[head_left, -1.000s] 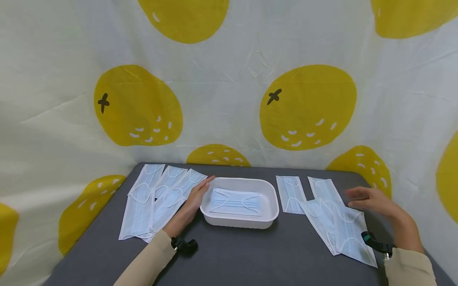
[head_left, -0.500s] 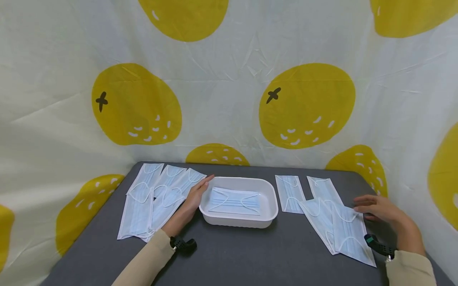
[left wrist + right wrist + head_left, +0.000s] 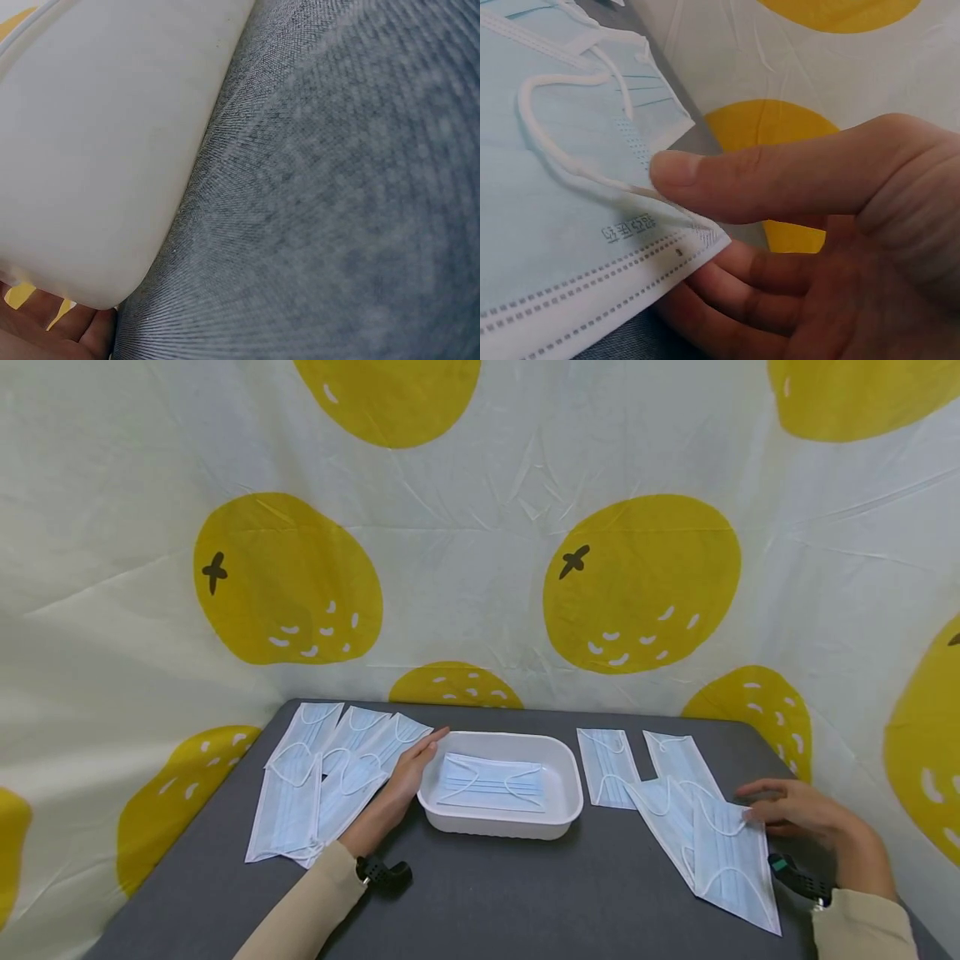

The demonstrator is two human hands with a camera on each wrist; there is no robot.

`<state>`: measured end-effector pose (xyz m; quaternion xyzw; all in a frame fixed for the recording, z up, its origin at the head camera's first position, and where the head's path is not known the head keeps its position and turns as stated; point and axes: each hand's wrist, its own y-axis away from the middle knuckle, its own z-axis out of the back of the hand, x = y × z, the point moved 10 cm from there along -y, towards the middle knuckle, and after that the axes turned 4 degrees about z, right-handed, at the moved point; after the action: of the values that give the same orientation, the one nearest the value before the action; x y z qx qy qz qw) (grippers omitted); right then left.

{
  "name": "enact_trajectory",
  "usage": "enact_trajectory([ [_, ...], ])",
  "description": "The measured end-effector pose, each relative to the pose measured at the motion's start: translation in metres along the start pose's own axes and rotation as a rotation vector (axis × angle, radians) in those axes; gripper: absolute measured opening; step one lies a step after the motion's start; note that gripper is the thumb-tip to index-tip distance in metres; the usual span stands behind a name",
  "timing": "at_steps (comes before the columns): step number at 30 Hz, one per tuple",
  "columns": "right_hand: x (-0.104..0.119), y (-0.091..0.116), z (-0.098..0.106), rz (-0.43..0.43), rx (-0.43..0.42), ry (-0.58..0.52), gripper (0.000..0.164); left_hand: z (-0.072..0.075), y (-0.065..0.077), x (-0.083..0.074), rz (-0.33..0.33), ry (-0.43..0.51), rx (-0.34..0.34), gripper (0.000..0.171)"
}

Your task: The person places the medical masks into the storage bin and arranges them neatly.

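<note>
My right hand pinches the corner of a light blue disposable face mask at the right of the table. In the right wrist view the thumb lies over the mask's edge by its white ear loop, with the other fingers beneath. My left hand rests along the left side of a white plastic tray, its fingers nearly straight. Inside the tray lies one flat face mask. The left wrist view shows the fingers touching the tray's outer wall.
Several overlapping face masks lie left of the left hand. Right of the tray lie a single mask and others partly under the pinched one. The dark grey table ends at a white curtain with yellow fruit prints.
My right hand has come down from above the masks and taken the corner of the rightmost mask, which has shifted slightly toward me. The left hand and tray have stayed put.
</note>
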<state>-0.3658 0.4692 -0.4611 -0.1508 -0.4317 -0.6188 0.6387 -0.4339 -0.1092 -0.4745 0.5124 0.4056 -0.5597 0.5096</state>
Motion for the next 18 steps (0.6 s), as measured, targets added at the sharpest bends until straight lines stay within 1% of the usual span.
enact_trajectory([
  [2,0.001,0.001,-0.003,0.006,0.031,-0.012,0.06,0.0,0.0,0.0,-0.003,-0.003,-0.001,0.045],
  [4,0.004,0.002,-0.003,0.028,0.035,0.004,0.061,0.001,0.0,0.0,-0.005,-0.007,-0.001,0.045],
  [6,0.008,0.002,0.001,0.051,-0.002,0.036,0.063,0.001,0.0,-0.001,-0.009,-0.009,-0.001,0.045],
  [10,0.016,0.003,0.013,0.074,-0.127,0.084,0.066,0.0,0.0,-0.002,-0.013,-0.011,-0.001,0.045],
  [13,0.018,0.003,0.018,0.075,-0.189,0.064,0.065,0.001,0.0,-0.002,-0.016,-0.012,-0.003,0.045],
  [15,0.02,0.002,0.02,0.091,-0.222,0.044,0.066,0.001,0.001,-0.002,-0.018,-0.009,-0.005,0.045],
  [18,0.019,0.0,0.023,0.08,-0.285,-0.002,0.069,0.001,0.002,-0.003,-0.027,-0.004,0.0,0.045],
])
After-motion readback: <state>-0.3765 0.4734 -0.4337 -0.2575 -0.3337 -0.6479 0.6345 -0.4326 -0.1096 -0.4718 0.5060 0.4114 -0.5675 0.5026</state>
